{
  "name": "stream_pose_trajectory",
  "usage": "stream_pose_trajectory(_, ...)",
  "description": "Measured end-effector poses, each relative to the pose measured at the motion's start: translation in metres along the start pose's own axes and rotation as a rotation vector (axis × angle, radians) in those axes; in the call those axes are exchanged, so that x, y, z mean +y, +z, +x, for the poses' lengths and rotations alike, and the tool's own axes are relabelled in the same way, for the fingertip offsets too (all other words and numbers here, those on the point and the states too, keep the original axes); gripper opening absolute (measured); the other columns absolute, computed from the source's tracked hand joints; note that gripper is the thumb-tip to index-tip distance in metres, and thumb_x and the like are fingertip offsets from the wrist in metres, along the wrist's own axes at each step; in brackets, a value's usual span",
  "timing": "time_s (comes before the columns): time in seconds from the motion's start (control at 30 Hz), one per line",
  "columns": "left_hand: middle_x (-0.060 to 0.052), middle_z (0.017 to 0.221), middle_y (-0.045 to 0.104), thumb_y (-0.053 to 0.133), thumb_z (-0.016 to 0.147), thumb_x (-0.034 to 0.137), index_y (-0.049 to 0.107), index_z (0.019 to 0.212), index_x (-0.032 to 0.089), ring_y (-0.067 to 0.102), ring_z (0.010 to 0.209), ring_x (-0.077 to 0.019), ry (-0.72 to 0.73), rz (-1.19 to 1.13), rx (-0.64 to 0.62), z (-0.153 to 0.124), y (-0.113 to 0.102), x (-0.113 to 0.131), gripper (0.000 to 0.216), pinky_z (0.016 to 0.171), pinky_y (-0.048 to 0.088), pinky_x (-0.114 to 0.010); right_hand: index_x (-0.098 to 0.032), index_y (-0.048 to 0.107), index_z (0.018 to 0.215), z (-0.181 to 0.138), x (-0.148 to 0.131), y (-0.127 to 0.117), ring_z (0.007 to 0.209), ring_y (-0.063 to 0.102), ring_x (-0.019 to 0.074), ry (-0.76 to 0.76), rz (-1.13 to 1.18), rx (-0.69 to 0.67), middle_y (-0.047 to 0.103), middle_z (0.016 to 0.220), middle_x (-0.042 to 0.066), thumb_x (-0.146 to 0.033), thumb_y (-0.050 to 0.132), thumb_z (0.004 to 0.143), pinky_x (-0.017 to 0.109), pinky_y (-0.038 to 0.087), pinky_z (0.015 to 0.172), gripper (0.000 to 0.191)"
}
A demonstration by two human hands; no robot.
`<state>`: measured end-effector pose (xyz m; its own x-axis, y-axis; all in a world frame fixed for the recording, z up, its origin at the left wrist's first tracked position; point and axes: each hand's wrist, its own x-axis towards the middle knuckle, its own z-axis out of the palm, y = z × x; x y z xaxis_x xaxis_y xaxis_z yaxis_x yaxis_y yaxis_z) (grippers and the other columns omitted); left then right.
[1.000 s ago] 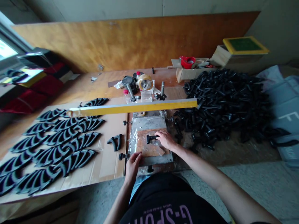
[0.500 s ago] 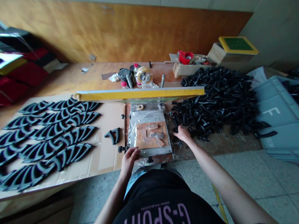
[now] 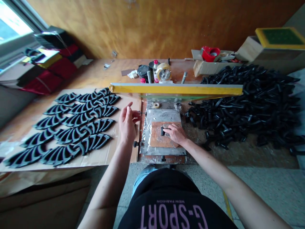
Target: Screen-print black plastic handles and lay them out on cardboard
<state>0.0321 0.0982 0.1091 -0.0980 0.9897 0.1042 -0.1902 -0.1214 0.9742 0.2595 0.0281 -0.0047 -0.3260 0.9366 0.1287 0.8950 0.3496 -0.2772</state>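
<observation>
Black handle [image 3: 162,131] — sits at the brown sheet [image 3: 157,140] on the metal plate [image 3: 164,115], by the middle of the table's [image 3: 95,74] near edge. Points leftward out of the right hand [image 3: 175,133], blunt end foremost, with the long axis seemingly crosswise, roughly parallel to that near edge. Pinched toward the right in the grip of that hand, between thumb and fingertips with no gap showing. Lies well apart from the left hand [image 3: 128,121] — raised near the right edge of the cardboard [image 3: 102,156], thumb and fingers parted, apparently around nothing.

Hard to make out: whether resting on the sheet or just above it. Hidden under the right fingers: most of the shaft and the right end. Hidden too: some cardboard behind the left forearm. Screened by the yellow-edged frame [image 3: 176,90]: part of the table beyond. Cut off on the right: a pale grey-blue thing [image 3: 300,117] beyond the heap of black parts [image 3: 247,105], too little shown to name.
</observation>
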Motion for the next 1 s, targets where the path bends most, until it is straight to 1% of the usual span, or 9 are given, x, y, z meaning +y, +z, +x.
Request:
stream_pose_trajectory(0.1,0.004,0.058,0.056,0.046,0.090,0.056,0.057,0.112,0.021,0.050,0.047,-0.0071,0.085,-0.033,-0.043,0.017,0.015,0.023,0.043,0.050,0.044,-0.018,-0.027,0.068,0.117,0.000,-0.009,0.002,0.096,0.051,0.0242,0.002,-0.081,0.012,0.062,0.095,0.009,-0.022,0.048,0.092,0.035,0.042,0.082,0.032)
stream_pose_trajectory(0.23,0.002,0.056,0.056,0.044,0.090,0.059,0.061,0.102,0.016,0.051,0.047,-0.0077,0.028,-0.006,-0.056,0.009,0.002,0.018,0.047,0.048,0.044,-0.019,-0.026,0.067,0.118,-0.012,-0.001,-0.007,0.099,0.052,0.0252,0.038,-0.053,0.045,0.062,0.102,0.010,-0.025,0.049,0.092,0.038,0.042,0.085,0.032)
stream_pose_trajectory(0.33,-0.002,0.066,0.064,0.043,0.089,0.062,0.058,0.119,0.016,0.058,0.052,-0.0091,-0.091,-0.015,-0.095,-0.005,-0.016,0.009,0.057,0.049,0.046,-0.020,-0.024,0.068,0.116,-0.020,0.033,-0.023,0.097,0.056,0.0231,0.184,0.050,0.097,0.065,0.103,0.009,-0.023,0.049,0.092,0.037,0.045,0.088,0.031)
stream_pose_trajectory(0.43,-0.001,0.071,0.065,0.043,0.088,0.064,0.046,0.135,0.023,0.057,0.053,-0.0087,-0.089,-0.060,-0.150,-0.005,-0.016,0.014,0.063,0.050,0.046,-0.020,-0.019,0.073,0.103,-0.022,0.086,-0.046,0.092,0.061,0.0214,0.490,0.151,0.236,0.069,0.100,0.010,-0.017,0.048,0.088,0.037,0.048,0.087,0.030)
stream_pose_trajectory(0.53,-0.001,0.070,0.063,0.041,0.088,0.065,0.052,0.129,0.022,0.056,0.053,-0.0091,-0.046,-0.072,-0.234,0.009,0.001,0.029,0.060,0.050,0.047,-0.020,-0.018,0.073,0.099,-0.011,0.130,-0.071,0.084,0.064,0.0203,0.651,0.277,0.399,0.071,0.095,0.008,-0.020,0.052,0.083,0.038,0.052,0.081,0.026)
stream_pose_trajectory(0.63,-0.003,0.069,0.063,0.037,0.090,0.063,0.061,0.114,0.018,0.056,0.053,-0.0101,-0.036,-0.058,-0.287,0.022,0.011,0.040,0.056,0.050,0.048,-0.022,-0.015,0.071,0.100,0.008,0.148,-0.091,0.072,0.064,0.0191,0.697,0.438,0.529,0.071,0.089,0.008,-0.027,0.056,0.081,0.035,0.055,0.067,0.028)
stream_pose_trajectory(0.77,-0.004,0.071,0.062,0.038,0.089,0.063,0.066,0.103,0.016,0.055,0.053,-0.0111,-0.098,0.006,-0.239,0.008,-0.008,0.030,0.057,0.047,0.046,-0.022,-0.014,0.069,0.103,0.030,0.129,-0.111,0.071,0.062,0.0174,0.561,0.465,0.572,0.069,0.085,0.006,-0.032,0.057,0.081,0.035,0.055,0.068,0.030)
stream_pose_trajectory(0.87,-0.002,0.067,0.059,0.052,0.084,0.061,0.069,0.097,0.015,0.049,0.050,-0.0092,-0.290,0.130,-0.263,-0.023,-0.035,0.002,0.051,0.042,0.038,-0.020,-0.017,0.064,0.114,0.044,0.090,-0.114,0.083,0.063,0.0189,0.370,0.318,0.496,0.065,0.107,0.009,-0.033,0.062,0.080,0.039,0.054,0.080,0.038)
stream_pose_trajectory(1.0,0.002,0.066,0.056,0.066,0.076,0.049,0.057,0.128,0.018,0.046,0.050,-0.0084,-0.446,0.237,-0.296,-0.057,-0.057,-0.057,0.061,0.043,0.033,-0.018,-0.015,0.049,0.131,0.065,0.032,-0.093,0.118,0.051,0.0286,0.174,0.037,0.343,0.045,0.136,0.015,-0.030,0.075,0.072,0.044,0.046,0.098,0.066)
